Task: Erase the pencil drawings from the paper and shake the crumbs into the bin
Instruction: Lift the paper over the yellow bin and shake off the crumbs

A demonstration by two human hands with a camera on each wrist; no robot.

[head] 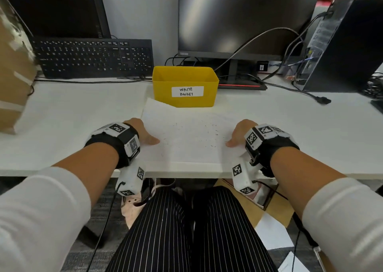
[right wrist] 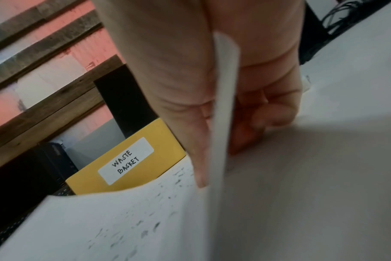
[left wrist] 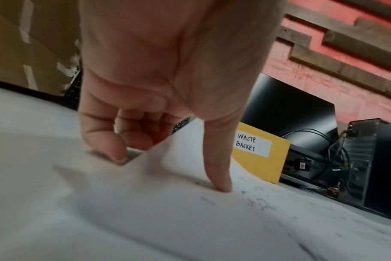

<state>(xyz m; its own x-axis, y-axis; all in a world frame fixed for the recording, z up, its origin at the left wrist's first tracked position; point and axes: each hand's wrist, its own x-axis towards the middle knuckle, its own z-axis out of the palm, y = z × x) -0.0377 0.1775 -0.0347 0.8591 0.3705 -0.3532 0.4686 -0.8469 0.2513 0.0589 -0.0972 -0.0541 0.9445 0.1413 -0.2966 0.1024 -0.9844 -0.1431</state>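
Both hands pinch paper (head: 186,135) side edges: left hand (head: 143,134), right hand (head: 240,133). Crumbs (head: 209,130) on sheet, bin (head: 185,85) just behind. Lift level, then tilt far edge into bin.

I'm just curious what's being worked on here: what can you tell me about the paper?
The paper is a white sheet on the white desk, strewn with dark crumbs. Its far edge reaches the yellow bin. The left hand and right hand pinch its side edges, thumbs on top, and the right edge curls upward.
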